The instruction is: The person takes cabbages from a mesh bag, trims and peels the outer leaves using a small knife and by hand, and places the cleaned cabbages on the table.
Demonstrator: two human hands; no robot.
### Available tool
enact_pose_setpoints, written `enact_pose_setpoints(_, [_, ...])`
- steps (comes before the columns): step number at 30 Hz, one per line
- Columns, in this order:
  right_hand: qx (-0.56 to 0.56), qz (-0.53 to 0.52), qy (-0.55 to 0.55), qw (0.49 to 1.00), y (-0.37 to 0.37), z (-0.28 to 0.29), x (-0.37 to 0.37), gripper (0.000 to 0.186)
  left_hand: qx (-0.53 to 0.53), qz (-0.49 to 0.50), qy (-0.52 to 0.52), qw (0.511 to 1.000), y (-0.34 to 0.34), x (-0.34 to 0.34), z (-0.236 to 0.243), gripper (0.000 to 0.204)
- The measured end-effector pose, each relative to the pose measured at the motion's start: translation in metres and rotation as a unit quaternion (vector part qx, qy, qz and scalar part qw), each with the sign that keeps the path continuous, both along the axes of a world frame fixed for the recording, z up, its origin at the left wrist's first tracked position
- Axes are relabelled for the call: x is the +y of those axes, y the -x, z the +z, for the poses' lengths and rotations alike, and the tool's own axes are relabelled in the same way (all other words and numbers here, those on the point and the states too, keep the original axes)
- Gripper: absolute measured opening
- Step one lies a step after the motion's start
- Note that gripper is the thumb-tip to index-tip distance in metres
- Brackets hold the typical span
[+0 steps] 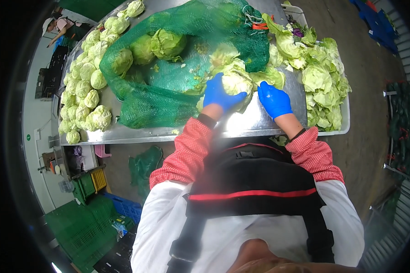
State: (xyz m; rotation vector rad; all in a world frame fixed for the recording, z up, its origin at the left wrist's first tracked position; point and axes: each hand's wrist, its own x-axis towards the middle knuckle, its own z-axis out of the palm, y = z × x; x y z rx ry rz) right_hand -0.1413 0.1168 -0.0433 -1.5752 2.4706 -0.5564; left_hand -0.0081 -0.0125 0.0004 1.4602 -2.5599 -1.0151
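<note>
A pale green cabbage (pixel 237 84) rests on the metal table in front of me, partly trimmed of its outer leaves. My left hand (pixel 221 94), in a blue glove, grips its near left side with the thumb across the front. Just to the right of it, my right hand (pixel 274 101), also gloved in blue, is closed, its fingertips beside a loose outer leaf (pixel 271 76). What those fingers hold, if anything, is hidden. A green mesh sack (pixel 164 102) lies left of and behind the cabbage, with several untrimmed cabbages (pixel 168 44) inside.
Trimmed cabbages (pixel 84 77) are piled along the left end of the metal table (pixel 193 133). A white crate (pixel 345 113) heaped with stripped leaves (pixel 321 82) stands at the right. Another person (pixel 64 28) is at the far left. Green mesh (pixel 143 168) lies on the floor.
</note>
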Motion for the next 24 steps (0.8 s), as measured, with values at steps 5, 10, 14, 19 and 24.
enact_pose_setpoints(5, [-0.149,-0.067,-0.018,0.986,0.013,-0.016,0.001,0.03,0.086,-0.046,0.113,0.989,-0.011,0.013,-0.021,0.094])
enact_pose_setpoints(10, [-0.167,-0.046,-0.016,0.985,-0.002,0.047,-0.016,0.04,0.154,-0.077,0.142,0.975,-0.022,0.007,-0.031,0.091])
enact_pose_setpoints(14, [-0.061,-0.043,0.107,0.991,-0.005,0.021,-0.039,0.037,0.18,-0.133,0.153,0.963,-0.029,0.004,-0.033,0.089])
enact_pose_setpoints(19, [-0.084,-0.018,-0.061,0.994,0.012,-0.002,-0.065,0.033,0.233,-0.135,0.154,0.951,-0.049,0.004,-0.044,0.09])
enact_pose_setpoints(24, [-0.064,-0.087,-0.011,0.994,0.025,-0.044,-0.047,0.035,0.359,-0.014,0.009,0.933,-0.062,0.006,-0.058,0.088])
